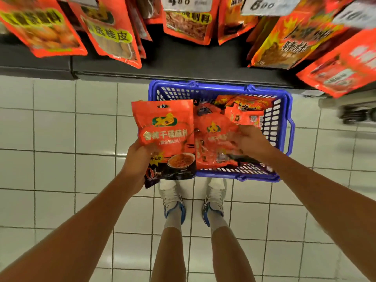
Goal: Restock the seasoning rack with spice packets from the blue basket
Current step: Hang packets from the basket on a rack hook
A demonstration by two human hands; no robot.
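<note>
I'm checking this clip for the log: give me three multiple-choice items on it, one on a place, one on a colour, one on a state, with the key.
1. Where does the basket stand?
A. on the tiled floor by the person's shoes
B. on a rack shelf
C. on a cart

2. What colour is the basket?
A. green
B. blue
C. grey

3. What is the left hand doing?
A. hanging idle
B. pressing the floor
C. gripping a red spice packet lifted up

Key: 1 A, white tiles surround it; 2 B, its lattice walls are blue; 3 C, fingers curl round the packet's lower edge while the right hand reaches among packets in the basket.
</note>
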